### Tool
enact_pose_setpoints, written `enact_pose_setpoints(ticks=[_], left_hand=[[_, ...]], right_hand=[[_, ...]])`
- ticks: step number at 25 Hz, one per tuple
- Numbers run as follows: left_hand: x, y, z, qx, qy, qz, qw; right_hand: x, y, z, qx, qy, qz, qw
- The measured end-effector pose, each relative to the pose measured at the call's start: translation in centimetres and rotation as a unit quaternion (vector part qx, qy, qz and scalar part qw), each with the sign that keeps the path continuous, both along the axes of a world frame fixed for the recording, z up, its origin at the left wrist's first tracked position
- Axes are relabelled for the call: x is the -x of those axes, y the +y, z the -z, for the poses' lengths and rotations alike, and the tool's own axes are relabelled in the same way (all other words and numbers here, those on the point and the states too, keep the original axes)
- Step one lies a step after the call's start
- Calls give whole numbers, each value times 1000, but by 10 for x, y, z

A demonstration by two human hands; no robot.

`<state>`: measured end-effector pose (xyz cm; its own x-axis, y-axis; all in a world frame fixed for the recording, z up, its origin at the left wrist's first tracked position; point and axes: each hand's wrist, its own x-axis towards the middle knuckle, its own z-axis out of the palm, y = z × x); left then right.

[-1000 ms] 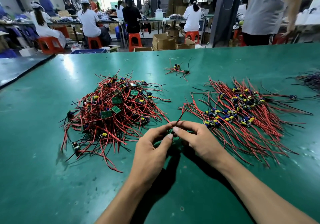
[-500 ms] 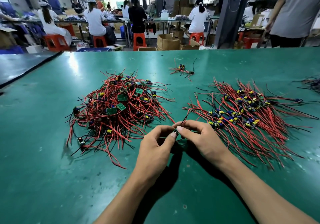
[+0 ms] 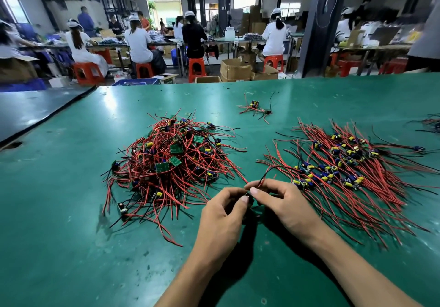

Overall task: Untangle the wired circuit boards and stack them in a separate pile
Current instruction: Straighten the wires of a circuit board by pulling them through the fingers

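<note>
**Desk:** What lies left of the grip?

**Me:** On my feed, a heaped tangle of red and black wires with small green circuit boards [image 3: 171, 164] sits on the dark green tabletop [image 3: 71, 235], up and to the left of where the hands meet. Its nearest red strands run close to the left hand's knuckles.

**Desk:** And the grip itself?

**Me:** The left hand [image 3: 221, 214] curls thumb and forefinger onto a small dark wired circuit board [image 3: 250, 198]. The right hand [image 3: 283, 202] pinches the same piece from the other side, with the fingertips of both hands nearly meeting. A red lead comes up between the right hand's fingers, and a black lead arcs up and to the right. I cannot tell whether the piece touches the tabletop.

**Desk:** Beyond it?

**Me:** Straight past the grip and well apart from it, a loose cluster of wired boards [image 3: 256, 108] lies alone.

**Desk:** To the right?

**Me:** Just beside the right hand lies a flat spread of wired boards [image 3: 345, 171]. Its yellow and blue parts are banded through the middle and its red leads lie roughly parallel. Farther right, a dark bundle of wires [image 3: 431, 123] is cut off by the frame edge.
</note>
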<state>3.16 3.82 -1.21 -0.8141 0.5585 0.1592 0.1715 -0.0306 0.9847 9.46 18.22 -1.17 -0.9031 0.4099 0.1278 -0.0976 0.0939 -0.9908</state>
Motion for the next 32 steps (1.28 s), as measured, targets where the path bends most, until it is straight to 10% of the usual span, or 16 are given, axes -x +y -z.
enact_pose_setpoints(ticks=[32], left_hand=[[1,-3,-13,54,-41,44,997]], right_hand=[[-5,10,-7,-83,-16,2,996]])
